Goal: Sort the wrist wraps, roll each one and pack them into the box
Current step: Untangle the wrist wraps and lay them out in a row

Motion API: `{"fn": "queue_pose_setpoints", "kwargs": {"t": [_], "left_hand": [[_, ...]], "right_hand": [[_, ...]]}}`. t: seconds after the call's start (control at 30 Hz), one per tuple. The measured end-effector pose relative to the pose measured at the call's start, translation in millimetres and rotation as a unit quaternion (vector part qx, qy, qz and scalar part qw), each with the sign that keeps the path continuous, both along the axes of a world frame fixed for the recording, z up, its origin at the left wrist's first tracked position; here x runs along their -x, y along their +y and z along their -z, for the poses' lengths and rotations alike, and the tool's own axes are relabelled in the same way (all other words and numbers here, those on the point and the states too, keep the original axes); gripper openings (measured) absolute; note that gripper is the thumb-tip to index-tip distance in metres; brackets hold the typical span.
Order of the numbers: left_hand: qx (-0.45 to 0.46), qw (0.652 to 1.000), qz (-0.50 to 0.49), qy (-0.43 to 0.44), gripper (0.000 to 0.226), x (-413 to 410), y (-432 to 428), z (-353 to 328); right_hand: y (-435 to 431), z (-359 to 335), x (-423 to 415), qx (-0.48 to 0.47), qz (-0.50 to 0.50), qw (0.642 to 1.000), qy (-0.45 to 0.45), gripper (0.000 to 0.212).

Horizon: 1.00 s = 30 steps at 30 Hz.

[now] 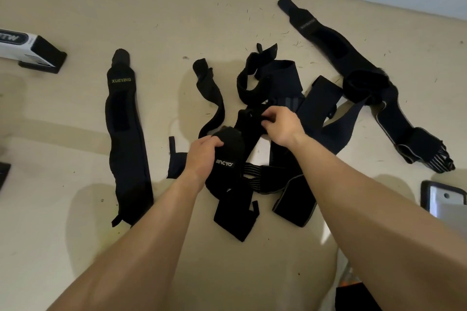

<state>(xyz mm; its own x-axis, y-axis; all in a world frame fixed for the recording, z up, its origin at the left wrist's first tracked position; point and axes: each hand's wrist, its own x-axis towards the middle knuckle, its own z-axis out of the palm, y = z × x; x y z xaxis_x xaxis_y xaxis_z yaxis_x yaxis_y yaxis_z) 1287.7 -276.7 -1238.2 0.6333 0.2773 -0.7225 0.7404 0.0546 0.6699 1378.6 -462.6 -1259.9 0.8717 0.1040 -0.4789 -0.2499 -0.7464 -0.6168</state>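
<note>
The beige surface [63,134] that carries everything, whether desk or floor I cannot tell, has black wrist wraps spread across most of it. The biggest mass is the tangled pile [290,184] in the middle, where several wraps cross and overlap with loops and stitched ends sticking out.

Two lots lie apart from it. The XUEYING wrap [126,146] is laid out flat and full length on the left. A long strand of wraps [328,40] runs down the right side, partly bunched in the middle.

The white and black box [25,43] sits well apart at the far left edge. Nothing shows in it, and I cannot tell whether it is open. A shiny dark-framed object [442,199], perhaps a phone, lies at the right edge.

The left hand [202,156] grips the rounded end of the NCYO wrap [227,159], its fingers curled round it. The right hand [280,125] pinches a strap [252,113] in the pile with bent fingers.

By my reading the task is in its early sorting stage. A few wraps are separated, none is rolled, and all the rolling and packing remains.
</note>
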Motion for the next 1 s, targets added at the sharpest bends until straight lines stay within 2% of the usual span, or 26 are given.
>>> {"fn": "queue_pose_setpoints", "kwargs": {"t": [0.07,0.13,0.23,0.33,0.43,0.57,0.67,0.73,0.83,0.9,1.0], "left_hand": [[0.015,1.000,-0.010,-0.001,0.017,-1,-2,-3],[0.047,0.998,-0.045,0.007,0.026,0,-4,-4],[0.141,0.983,-0.114,0.000,0.020,0,-11,-8],[0.170,0.976,-0.131,-0.038,0.028,-6,-18,-17],[0.174,0.976,-0.100,-0.081,0.054,-21,-23,-31],[0.162,0.980,-0.050,-0.102,0.032,-33,-29,-40],[0.071,0.991,-0.012,-0.109,0.024,-31,-34,-39],[0.048,0.993,0.003,-0.105,0.023,-30,-34,-32],[0.082,0.995,0.023,-0.061,0.023,-29,-26,-24],[0.119,0.991,0.039,-0.038,0.028,-28,-19,-21],[0.153,0.985,0.062,-0.049,0.034,-23,-9,-17]], "right_hand": [[-9,-12,0,-0.161,0.100,0.982,0.029,0.019],[-20,-29,1,-0.292,0.185,0.937,0.058,0.025],[-42,-42,2,-0.412,0.214,0.879,0.110,0.023],[-58,-47,1,-0.471,0.224,0.841,0.142,0.038],[-64,-54,5,-0.460,0.196,0.853,0.152,0.040],[-62,-66,9,-0.405,0.165,0.893,0.101,0.030],[-60,-74,5,-0.292,0.121,0.949,0.008,0.027],[-61,-80,1,-0.240,0.076,0.967,-0.040,0.022],[-58,-89,-2,-0.152,0.017,0.982,-0.115,0.022],[-57,-95,-3,-0.138,0.016,0.981,-0.134,0.027],[-60,-96,-5,-0.071,0.013,0.982,-0.172,0.033]]}}
